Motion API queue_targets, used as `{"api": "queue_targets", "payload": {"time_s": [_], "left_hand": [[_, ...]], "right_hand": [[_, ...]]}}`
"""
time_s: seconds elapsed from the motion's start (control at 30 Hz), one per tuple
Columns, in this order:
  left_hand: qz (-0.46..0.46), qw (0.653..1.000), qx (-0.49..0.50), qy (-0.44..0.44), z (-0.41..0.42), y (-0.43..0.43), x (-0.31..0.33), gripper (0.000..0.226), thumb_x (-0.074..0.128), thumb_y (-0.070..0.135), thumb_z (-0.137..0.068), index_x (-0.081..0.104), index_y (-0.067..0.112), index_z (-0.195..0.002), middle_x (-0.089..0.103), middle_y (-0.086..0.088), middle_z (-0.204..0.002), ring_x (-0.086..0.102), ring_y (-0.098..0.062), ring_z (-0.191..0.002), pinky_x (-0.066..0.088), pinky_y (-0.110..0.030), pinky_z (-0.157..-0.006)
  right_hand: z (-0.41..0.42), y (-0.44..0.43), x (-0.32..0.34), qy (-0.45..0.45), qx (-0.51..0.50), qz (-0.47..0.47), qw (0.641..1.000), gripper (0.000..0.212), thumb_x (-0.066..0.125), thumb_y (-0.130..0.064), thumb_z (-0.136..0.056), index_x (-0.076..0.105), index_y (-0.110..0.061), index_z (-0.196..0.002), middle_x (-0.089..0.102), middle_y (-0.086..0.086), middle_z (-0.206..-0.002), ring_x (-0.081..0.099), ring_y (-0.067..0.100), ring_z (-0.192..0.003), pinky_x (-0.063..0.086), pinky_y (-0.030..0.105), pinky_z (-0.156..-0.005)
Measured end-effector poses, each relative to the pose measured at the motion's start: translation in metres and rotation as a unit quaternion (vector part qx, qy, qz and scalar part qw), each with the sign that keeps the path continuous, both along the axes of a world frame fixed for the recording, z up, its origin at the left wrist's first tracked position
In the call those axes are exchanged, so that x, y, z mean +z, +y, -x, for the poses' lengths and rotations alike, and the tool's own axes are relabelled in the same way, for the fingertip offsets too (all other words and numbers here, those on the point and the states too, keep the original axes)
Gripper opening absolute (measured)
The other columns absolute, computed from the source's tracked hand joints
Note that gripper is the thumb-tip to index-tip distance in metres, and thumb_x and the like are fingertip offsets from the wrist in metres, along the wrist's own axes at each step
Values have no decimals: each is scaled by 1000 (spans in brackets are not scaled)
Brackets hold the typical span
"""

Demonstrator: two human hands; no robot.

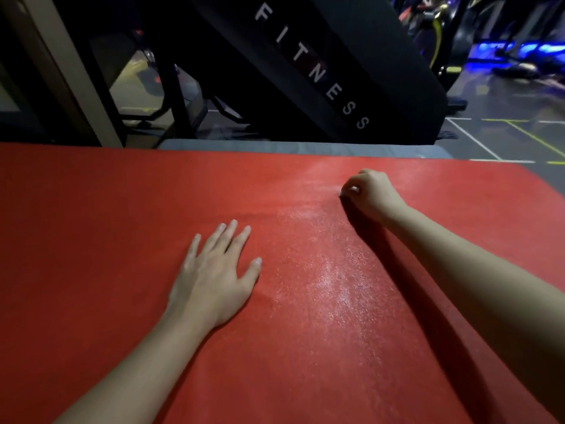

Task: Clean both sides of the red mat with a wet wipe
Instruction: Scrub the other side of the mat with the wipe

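Note:
The red mat point(107, 240) lies flat and fills most of the head view. A wet, shiny streak runs down its middle right part. My left hand point(214, 276) presses flat on the mat, fingers spread, left of the streak. My right hand point(371, 191) reaches further out near the mat's far edge, its fingers curled round a small white wet wipe point(351, 190). Only a sliver of the wipe shows beneath the fingers, pressed against the mat.
A grey mat point(290, 145) sticks out from under the red mat's far edge. Behind it stands a black gym machine panel point(321, 71) lettered FITNESS. A beige pillar point(61, 71) is at the far left. Floor with marked lines point(504, 139) lies at the far right.

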State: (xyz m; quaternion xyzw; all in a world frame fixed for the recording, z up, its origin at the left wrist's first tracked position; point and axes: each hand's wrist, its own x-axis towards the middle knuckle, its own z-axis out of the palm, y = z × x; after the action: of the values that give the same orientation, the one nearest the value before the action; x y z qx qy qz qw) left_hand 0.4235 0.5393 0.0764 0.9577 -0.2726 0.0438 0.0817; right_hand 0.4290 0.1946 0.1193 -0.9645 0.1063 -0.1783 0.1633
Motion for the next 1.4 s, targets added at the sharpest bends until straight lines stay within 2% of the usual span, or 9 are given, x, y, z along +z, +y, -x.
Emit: {"api": "queue_targets", "payload": {"time_s": [0.1, 0.23, 0.43, 0.6, 0.73, 1.0, 1.13, 1.27, 1.4], "left_hand": [[8, 1000, 0, -2, 3, 0, 0, 79, 4, 67, -90, 15, 35, -161, 7, 11, -169, 1, -5, -155, 4, -41, -127], [9, 1000, -3, -4, 2, 1, -1, 76, 8, 66, -92, 17, 35, -161, 8, 12, -169, 0, -3, -155, 5, -42, -127], [7, 1000, 2, 2, 2, 0, 4, 77, 4, 67, -91, 12, 37, -161, 4, 14, -169, -5, -2, -154, 2, -41, -127], [-10, 1000, 0, 9, 2, 0, 4, 77, 3, 68, -91, 7, 37, -161, 0, 13, -169, -7, -3, -154, 1, -41, -127], [-11, 1000, 1, 9, 2, 0, 3, 76, 4, 69, -92, 8, 38, -161, 0, 15, -169, -8, -1, -154, 2, -41, -127], [1, 1000, -3, 4, 0, 2, 3, 74, 8, 68, -94, 11, 38, -161, 1, 16, -169, -8, 0, -153, 2, -41, -127], [0, 1000, 1, -4, 1, 0, 1, 74, 8, 68, -94, 12, 37, -161, 3, 15, -169, -7, 0, -154, 3, -41, -127], [2, 1000, -2, 9, 0, 0, 3, 75, 7, 68, -93, 13, 36, -161, 5, 14, -169, -5, -1, -154, 2, -41, -127], [5, 1000, 1, 6, 1, -1, 3, 76, 6, 68, -92, 12, 36, -161, 4, 13, -170, -6, -2, -154, 2, -41, -127]], "right_hand": [[-4, -12, 7, 41, 23, -11, 999, 9, 78, -23, -85, 79, -14, -86, 70, 2, -77, 62, 16, -73, 38, 23, -68], [-36, -22, 7, 18, 8, -16, 1000, 6, 78, -19, -83, 79, -14, -84, 64, -1, -68, 66, 22, -75, 38, 24, -66], [-75, -19, -1, -24, -74, -84, 993, 8, 76, -19, -83, 79, -12, -85, 75, 11, -84, 61, 11, -73, 39, 18, -65], [-90, -19, 7, 43, -60, -93, 993, 8, 77, -22, -79, 79, -15, -83, 71, 4, -76, 65, 12, -76, 48, 25, -70], [-116, -26, 3, -14, -82, -108, 991, 15, 80, -24, -82, 78, -11, -88, 69, 4, -80, 63, 14, -78, 40, 20, -71], [-140, -30, -6, -32, -83, -136, 987, 9, 72, -17, -85, 80, -20, -87, 75, 3, -90, 69, 18, -88, 51, 24, -82], [-119, -33, 4, 48, 20, -99, 994, 6, 77, -31, -85, 78, -26, -83, 69, 3, -70, 58, 11, -58, 42, 20, -56], [-119, -29, 1, 1, -31, -120, 992, 14, 79, -28, -83, 79, -19, -95, 75, 4, -88, 71, 20, -79, 44, 21, -65], [-113, -19, 0, 13, -58, -138, 989, 18, 78, -30, -85, 79, -14, -94, 73, 8, -84, 67, 22, -71, 45, 24, -67]]}}
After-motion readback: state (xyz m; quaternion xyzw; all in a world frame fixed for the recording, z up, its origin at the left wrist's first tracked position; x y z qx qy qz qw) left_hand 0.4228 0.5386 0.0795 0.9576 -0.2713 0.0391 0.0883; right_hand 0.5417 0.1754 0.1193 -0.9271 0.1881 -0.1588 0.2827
